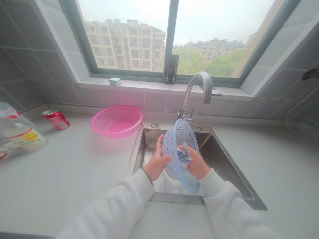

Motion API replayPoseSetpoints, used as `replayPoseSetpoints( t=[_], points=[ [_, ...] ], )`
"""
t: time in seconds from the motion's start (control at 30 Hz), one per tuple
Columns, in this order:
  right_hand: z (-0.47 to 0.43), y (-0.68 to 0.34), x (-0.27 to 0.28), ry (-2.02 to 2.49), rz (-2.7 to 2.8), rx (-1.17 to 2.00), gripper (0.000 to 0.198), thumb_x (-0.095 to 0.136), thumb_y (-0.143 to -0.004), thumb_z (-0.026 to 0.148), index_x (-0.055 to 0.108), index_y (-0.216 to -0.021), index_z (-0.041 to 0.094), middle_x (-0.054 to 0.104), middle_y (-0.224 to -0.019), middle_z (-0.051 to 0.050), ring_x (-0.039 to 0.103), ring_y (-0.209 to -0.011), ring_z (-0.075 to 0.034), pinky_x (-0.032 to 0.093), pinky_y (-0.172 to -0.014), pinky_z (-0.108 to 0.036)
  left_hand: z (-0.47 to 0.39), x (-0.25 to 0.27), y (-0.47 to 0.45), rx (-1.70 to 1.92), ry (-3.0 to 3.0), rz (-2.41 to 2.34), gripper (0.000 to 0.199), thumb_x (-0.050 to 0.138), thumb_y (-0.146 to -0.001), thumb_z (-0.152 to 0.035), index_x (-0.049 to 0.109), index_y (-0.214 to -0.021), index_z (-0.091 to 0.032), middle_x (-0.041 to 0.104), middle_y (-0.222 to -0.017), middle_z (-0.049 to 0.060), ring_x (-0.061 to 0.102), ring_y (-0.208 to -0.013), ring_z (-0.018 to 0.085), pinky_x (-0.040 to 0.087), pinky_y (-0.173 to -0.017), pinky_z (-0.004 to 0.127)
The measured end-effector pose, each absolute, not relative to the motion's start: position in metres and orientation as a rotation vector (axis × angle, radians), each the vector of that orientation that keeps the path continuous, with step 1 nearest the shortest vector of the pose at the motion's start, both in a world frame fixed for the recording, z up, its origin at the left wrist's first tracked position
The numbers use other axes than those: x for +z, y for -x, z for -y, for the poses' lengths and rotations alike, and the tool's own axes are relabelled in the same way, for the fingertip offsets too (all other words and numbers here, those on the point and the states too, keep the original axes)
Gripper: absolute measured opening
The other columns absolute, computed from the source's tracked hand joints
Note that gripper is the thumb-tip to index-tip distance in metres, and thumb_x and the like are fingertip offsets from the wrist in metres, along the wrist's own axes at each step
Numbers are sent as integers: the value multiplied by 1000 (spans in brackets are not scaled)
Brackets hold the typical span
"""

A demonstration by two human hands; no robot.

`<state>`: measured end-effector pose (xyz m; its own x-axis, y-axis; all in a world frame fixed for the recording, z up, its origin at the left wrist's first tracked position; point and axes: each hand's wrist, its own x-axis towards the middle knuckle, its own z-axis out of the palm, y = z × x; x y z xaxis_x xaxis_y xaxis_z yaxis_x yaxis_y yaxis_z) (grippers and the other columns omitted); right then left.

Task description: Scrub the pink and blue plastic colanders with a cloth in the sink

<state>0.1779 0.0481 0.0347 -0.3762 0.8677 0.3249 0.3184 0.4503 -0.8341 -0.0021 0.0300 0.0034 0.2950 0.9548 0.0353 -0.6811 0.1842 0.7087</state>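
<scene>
Tilted on its side above the sink, a light blue plastic basket with triangular holes faces right. My left hand grips it from the left, fingers behind its outer wall and thumb near the rim. Inside the basket, my right hand is closed on a bunched grey-and-white cloth, which is against or close to the inner wall. Some of the right fingers are hidden by the cloth.
A chrome faucet arches over the back of the sink. To the left are a pink basket, a red can and clear plastic packaging on the counter. A pale green block and a black package are on the windowsill.
</scene>
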Motion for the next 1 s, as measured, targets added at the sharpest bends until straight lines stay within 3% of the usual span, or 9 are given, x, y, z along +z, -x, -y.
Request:
replayPoseSetpoints(
  t=[0.2, 0.33, 0.53, 0.83, 1.0],
  points=[
    [-50, -180, 30, 1082, 1849, 762, 23, 72, -78, 31, 75, -100, 24, 79, -99, -5, 73, -95, -32, 56, -92, -50, -34, 2, 6, 1184, -695, -369, 92, 85, -77, -43, 38, -156, -29, 63, -142, 10, 62, -128, 32, 47, -107, 43],
    [-52, -183, 27, 1112, 1841, 709, 27, 68, -79, 29, 74, -105, 23, 79, -103, -7, 73, -99, -33, 55, -96, -52, -35, -2, 6, 1214, -696, -345, 79, 80, -83, -44, 46, -153, -27, 63, -143, 10, 59, -133, 32, 48, -108, 42],
    [-59, -194, 25, 1244, 1790, 477, 33, 63, -80, 29, 71, -111, 24, 77, -108, -9, 71, -105, -35, 54, -96, -53, -31, 9, 10, 1177, -641, -356, 86, 83, -78, -46, 44, -154, -32, 63, -145, 9, 59, -133, 37, 50, -107, 52],
    [-71, -211, 22, 1469, 1659, 208, 25, 59, -87, 36, 71, -104, 23, 71, -90, -8, 69, -90, -34, 54, -82, -48, -29, 16, 14, 1159, -610, -372, 90, 86, -77, -46, 43, -155, -33, 63, -146, 10, 57, -136, 38, 50, -109, 56],
    [-72, -214, 20, 1492, 1670, 212, 28, 60, -84, 32, 71, -107, 24, 72, -97, -8, 68, -99, -35, 54, -88, -51, -30, 14, 15, 1149, -609, -359, 91, 85, -77, -47, 42, -156, -33, 62, -147, 10, 57, -137, 38, 50, -110, 56]
  ],
)
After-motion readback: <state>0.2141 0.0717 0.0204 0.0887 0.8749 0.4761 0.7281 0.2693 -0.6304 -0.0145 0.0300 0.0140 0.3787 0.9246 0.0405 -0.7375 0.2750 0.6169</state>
